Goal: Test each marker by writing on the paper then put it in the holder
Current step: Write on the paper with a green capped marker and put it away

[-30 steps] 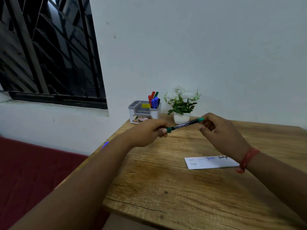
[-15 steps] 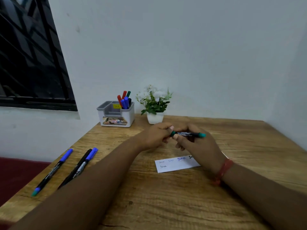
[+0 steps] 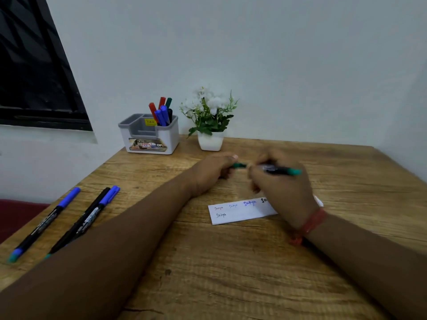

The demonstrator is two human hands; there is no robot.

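1. Green marker (image 3: pixel 280 170) is sitting in the middle of the frame, its body lying across the right hand (image 3: pixel 280 188), whose fingers are curling round it; the teal end is pointing right.
2. Green cap (image 3: pixel 239 165) is showing at the fingertips of the left hand (image 3: pixel 213 173), which is pinching it just left of the marker; the two pieces are looking slightly apart, though blur is making the gap uncertain.
3. Paper (image 3: pixel 240 212) is lying just below the hands on the table (image 3: pixel 231 273), and the right wrist is covering its right end.
4. Holder (image 3: pixel 150 135) is standing at upper centre-left, well apart, with several markers crowding its right compartment.
5. Three untested markers (image 3: pixel 76 218) are waiting at lower left.
6. Risks: the small loose paper is likely sliding under the nib if nothing is pinning it; the cap, held only by fingertips, could be dropping and rolling off the table; new writing could be landing on the words already there.
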